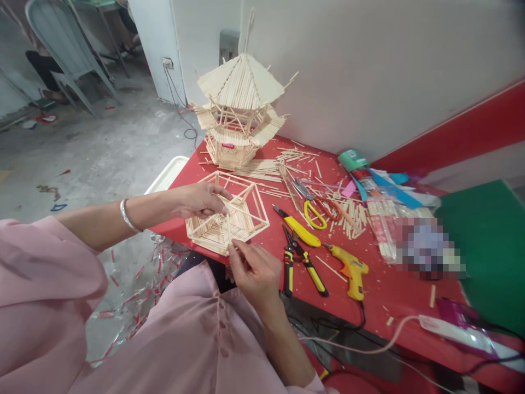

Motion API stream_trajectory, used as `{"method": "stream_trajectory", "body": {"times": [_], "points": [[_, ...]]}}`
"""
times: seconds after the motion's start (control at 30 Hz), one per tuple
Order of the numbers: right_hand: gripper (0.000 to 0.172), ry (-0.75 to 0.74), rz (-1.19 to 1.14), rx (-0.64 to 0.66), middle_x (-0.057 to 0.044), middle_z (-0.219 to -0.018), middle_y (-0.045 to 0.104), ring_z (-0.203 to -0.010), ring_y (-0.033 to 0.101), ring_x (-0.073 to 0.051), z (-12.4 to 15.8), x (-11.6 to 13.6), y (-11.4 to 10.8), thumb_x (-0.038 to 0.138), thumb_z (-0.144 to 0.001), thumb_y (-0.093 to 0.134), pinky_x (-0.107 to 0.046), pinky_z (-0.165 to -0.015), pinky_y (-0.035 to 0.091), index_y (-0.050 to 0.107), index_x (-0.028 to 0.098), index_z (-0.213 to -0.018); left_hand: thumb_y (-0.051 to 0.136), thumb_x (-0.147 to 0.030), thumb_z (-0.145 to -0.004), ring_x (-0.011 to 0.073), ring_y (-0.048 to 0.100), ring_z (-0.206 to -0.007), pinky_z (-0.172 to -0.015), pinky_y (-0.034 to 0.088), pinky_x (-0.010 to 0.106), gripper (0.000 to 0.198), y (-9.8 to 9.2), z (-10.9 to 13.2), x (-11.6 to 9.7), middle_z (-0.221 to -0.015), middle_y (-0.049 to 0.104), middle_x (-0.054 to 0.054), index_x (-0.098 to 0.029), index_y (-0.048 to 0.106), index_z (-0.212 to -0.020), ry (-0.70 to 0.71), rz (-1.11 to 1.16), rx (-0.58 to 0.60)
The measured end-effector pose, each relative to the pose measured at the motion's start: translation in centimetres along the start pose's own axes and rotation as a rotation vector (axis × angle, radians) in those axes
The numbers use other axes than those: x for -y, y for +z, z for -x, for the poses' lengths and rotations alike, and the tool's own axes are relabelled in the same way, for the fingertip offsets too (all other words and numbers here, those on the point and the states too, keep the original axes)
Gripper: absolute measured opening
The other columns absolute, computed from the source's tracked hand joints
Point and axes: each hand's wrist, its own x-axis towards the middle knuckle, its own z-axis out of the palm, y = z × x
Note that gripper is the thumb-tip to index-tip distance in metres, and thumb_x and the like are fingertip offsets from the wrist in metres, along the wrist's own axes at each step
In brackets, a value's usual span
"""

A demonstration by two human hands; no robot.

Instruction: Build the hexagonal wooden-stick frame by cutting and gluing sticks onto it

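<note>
A six-sided frame (259, 203) of thin wooden sticks, with rings of sticks across its base, lies near the table's front-left edge. Over its centre my left hand (200, 200) is closed, thumb and forefinger pinched at the inner end of a short wooden stick (228, 229). At the frame's near edge my right hand (256, 271) pinches the outer end of the same stick. Behind the frame stands a pagoda-like model (241, 87) built from similar sticks, with a pointed roof and a flared lower tier.
Right of the frame on the red table (262, 241) lie a yellow cutter knife (301, 230), pliers (305, 265), scissors (314, 210) and a yellow glue gun (350, 268). Loose sticks (355, 216) are scattered behind them. Cords hang at the front edge. A green board (488, 241) is at far right.
</note>
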Motion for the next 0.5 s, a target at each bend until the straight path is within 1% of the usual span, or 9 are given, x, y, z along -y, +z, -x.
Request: {"method": "stream_trajectory", "body": {"times": [0.17,0.3,0.4,0.5], "points": [[0.012,-0.009,0.009,-0.009,-0.006,-0.077,0.073,-0.068,0.066,-0.014,-0.14,0.16,0.06,0.015,-0.087,0.063,-0.025,-0.067,0.050,0.070,0.013,-0.097,0.082,-0.001,-0.054,0.0039,0.032,-0.035,-0.038,0.011,0.021,0.037,-0.11,0.08,-0.14,-0.051,0.056,-0.002,-0.018,0.066,-0.083,-0.002,-0.011,0.019],[0.013,-0.028,0.035,-0.017,-0.006,-0.076,0.073,-0.067,0.067,-0.014,-0.19,0.30,0.03,0.014,-0.087,0.062,-0.025,-0.066,0.050,0.070,0.013,-0.097,0.082,-0.003,-0.057,0.0035,0.032,-0.036,-0.038,0.011,0.019,0.038,-0.20,0.19,-0.30,-0.050,0.053,-0.004,-0.018,0.064,-0.087,-0.021,-0.031,0.064],[0.012,-0.047,0.073,-0.016,-0.006,-0.074,0.073,-0.064,0.066,-0.014,-0.27,0.41,-0.07,0.014,-0.088,0.061,-0.025,-0.064,0.049,0.070,0.012,-0.097,0.081,-0.003,-0.060,0.0033,0.033,-0.036,-0.038,0.011,0.019,0.037,-0.26,0.12,-0.34,-0.051,0.054,-0.004,-0.018,0.063,-0.088,-0.034,-0.039,0.069],[0.013,-0.077,0.130,-0.023,-0.005,-0.072,0.072,-0.062,0.064,-0.013,-0.40,0.47,-0.21,0.014,-0.088,0.060,-0.025,-0.063,0.047,0.069,0.012,-0.097,0.081,-0.005,-0.063,0.0027,0.033,-0.036,-0.038,0.013,0.019,0.036,-0.31,-0.08,-0.30,-0.056,0.061,0.000,-0.018,0.062,-0.090,-0.050,-0.051,0.049]]}}
